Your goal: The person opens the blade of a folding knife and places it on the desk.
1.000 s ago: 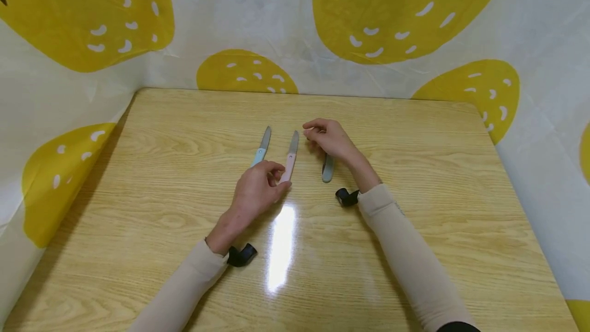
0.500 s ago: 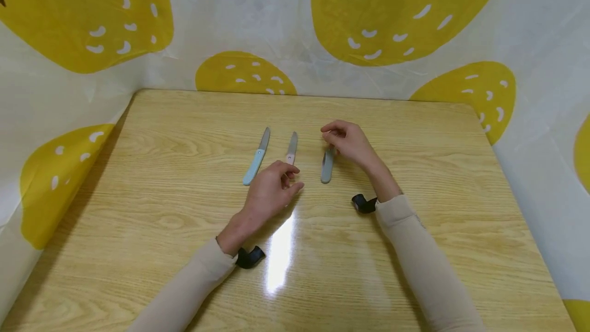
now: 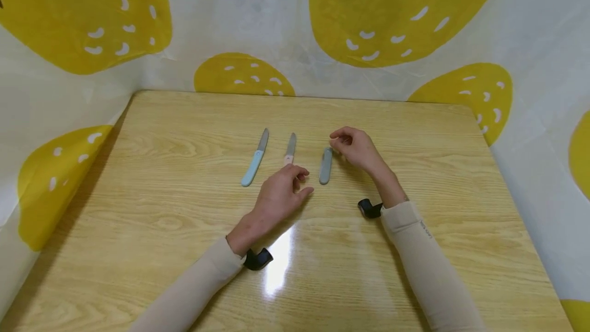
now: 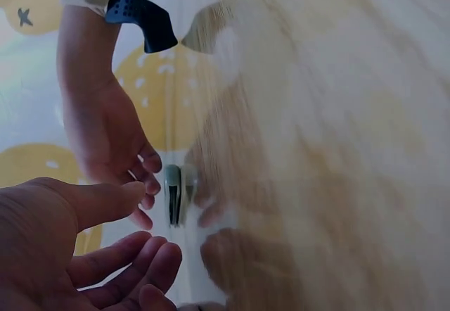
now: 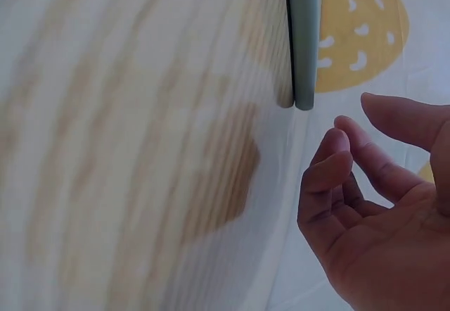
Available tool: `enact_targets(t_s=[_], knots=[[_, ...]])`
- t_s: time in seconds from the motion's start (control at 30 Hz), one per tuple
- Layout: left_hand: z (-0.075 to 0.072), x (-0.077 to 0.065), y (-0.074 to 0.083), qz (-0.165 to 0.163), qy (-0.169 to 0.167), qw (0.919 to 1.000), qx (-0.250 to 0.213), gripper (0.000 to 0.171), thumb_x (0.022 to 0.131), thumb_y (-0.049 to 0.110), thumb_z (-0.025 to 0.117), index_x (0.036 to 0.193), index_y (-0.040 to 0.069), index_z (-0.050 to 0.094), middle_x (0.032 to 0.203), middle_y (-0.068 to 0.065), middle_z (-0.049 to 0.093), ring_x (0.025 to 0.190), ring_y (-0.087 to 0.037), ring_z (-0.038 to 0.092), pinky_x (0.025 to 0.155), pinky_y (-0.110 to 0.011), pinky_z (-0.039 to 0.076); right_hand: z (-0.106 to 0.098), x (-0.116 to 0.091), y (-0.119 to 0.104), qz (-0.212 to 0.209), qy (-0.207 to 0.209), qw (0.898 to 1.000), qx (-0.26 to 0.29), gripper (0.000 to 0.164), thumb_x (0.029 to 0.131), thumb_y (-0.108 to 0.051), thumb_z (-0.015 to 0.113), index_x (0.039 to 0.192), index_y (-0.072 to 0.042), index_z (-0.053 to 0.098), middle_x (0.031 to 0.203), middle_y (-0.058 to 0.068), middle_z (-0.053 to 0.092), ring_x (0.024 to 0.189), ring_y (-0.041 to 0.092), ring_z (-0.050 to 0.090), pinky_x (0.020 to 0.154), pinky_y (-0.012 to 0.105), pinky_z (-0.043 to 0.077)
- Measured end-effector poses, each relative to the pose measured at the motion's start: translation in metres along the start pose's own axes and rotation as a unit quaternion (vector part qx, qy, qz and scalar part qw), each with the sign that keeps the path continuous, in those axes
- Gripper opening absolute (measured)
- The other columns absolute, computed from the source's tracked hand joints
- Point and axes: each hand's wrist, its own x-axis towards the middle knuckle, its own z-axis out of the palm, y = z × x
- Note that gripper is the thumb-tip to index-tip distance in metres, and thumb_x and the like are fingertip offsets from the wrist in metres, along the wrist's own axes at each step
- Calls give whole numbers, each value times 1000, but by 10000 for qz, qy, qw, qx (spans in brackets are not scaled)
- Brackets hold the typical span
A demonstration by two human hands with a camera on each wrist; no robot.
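Observation:
My right hand hovers at the far end of a grey-green folding knife, fingers loosely bent and holding nothing. That knife is folded; in the right wrist view its handle is apart from the fingertips. My left hand hangs over the handle of a pink folding knife, thumb and fingers spread apart, nothing between them. Most of the pink handle is hidden under this hand, while its blade points away. Left of it lies a light blue folding knife with its blade out.
The knives lie roughly side by side on a wood-grain table. A white sheet with yellow fruit prints surrounds the table's back and sides. Black wrist mounts stick out from both sleeves.
Both hands have moved to the right. The left has come off the pink knife's handle and uncovered the light blue knife. The right has drawn back, leaving the grey-green knife in full view.

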Motion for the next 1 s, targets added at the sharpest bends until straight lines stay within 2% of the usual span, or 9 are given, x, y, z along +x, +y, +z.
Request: enact_targets(t_s=[0.27, 0.43, 0.63, 1.0], knots=[[4, 4, 2, -6, -241, 9993, -281, 39, 95, 18, 77, 129, 3, 66, 116, -8, 70, 96, -19, 65, 83, -31, 56, -1, -1, 8, 141, -83, 9997, -158, 30, 105, -17, 63, 130, 0, 67, 112, 19, 65, 92, 27, 58, 68, 25, 48], [8, 8, 3, 23, -364, 9986, -389, 41, 95, 15, 78, 130, -1, 64, 117, -11, 68, 96, -19, 63, 83, -30, 56, -1, 0, 9, 194, -253, 9994, -154, 31, 104, -17, 63, 130, 0, 66, 110, 18, 65, 82, 21, 58, 65, 24, 48], [13, 12, 5, -44, -459, 9988, -182, 42, 95, 19, 79, 129, 0, 63, 115, -9, 65, 94, -17, 60, 81, -27, 54, -2, 0, 11, 346, -496, 9981, -153, 31, 104, -18, 63, 130, 0, 66, 107, 17, 65, 75, 17, 57, 64, 23, 48], [18, 15, 12, -136, -523, 9985, 51, 39, 92, 22, 82, 120, 2, 63, 110, -8, 62, 91, -16, 58, 75, -26, 51, -4, -4, 8, 95, -778, 9963, -360, 31, 103, -15, 64, 127, 4, 66, 104, 20, 68, 82, 22, 62, 68, 25, 48]])
